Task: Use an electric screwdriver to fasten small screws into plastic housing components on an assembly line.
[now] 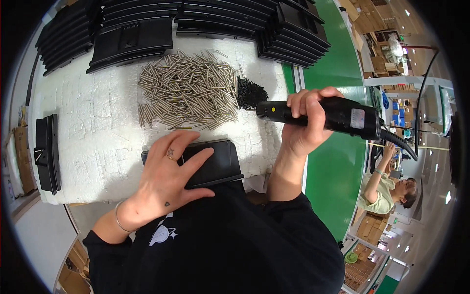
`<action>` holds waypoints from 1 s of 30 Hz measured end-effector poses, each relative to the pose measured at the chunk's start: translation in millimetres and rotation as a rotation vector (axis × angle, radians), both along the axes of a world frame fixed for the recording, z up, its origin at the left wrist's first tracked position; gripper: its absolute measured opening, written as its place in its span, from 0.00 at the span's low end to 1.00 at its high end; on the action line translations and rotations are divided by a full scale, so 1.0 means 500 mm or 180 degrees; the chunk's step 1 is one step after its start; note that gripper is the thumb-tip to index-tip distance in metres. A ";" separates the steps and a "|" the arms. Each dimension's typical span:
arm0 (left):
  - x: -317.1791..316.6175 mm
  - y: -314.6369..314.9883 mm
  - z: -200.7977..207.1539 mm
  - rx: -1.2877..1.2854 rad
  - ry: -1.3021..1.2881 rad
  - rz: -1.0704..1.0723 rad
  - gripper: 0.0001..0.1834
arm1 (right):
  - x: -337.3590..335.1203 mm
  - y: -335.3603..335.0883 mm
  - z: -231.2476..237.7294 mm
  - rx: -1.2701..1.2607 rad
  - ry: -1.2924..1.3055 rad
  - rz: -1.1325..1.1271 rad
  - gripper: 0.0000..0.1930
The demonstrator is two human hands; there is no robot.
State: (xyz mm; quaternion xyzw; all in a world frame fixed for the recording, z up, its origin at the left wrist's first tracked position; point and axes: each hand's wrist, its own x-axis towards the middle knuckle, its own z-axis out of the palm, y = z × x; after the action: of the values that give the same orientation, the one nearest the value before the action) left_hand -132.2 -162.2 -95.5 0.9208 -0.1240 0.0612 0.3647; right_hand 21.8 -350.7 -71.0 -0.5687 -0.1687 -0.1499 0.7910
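Note:
My right hand is wrapped round a black electric screwdriver, held level with its tip end to the left and its cable trailing right. A small heap of black screws lies just beyond the tip end. In front of my body sits a black plastic panel with a raised near edge. Over its left part my left hand rests with fingers and thumb spread, hiding that side of the panel. A large pile of thin metal pins lies on the white foam surface beyond my left hand.
Stacks of black panels line the far side, and a single panel lies before them. Another black panel stands at the left edge. A green surface runs along the right, where a person is farther off.

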 end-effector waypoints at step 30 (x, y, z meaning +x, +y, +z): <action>0.260 -0.080 -0.051 -0.0527 -0.1534 -0.0480 0.10 | -0.029 -0.089 0.059 0.0655 -0.0912 0.0949 0.17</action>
State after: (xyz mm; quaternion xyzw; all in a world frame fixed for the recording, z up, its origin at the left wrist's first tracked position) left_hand -2.3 -202.0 -121.2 0.8348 -0.2701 0.2613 0.4022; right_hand 7.1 -395.1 -41.4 -0.4267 -0.3453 -0.1270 0.8262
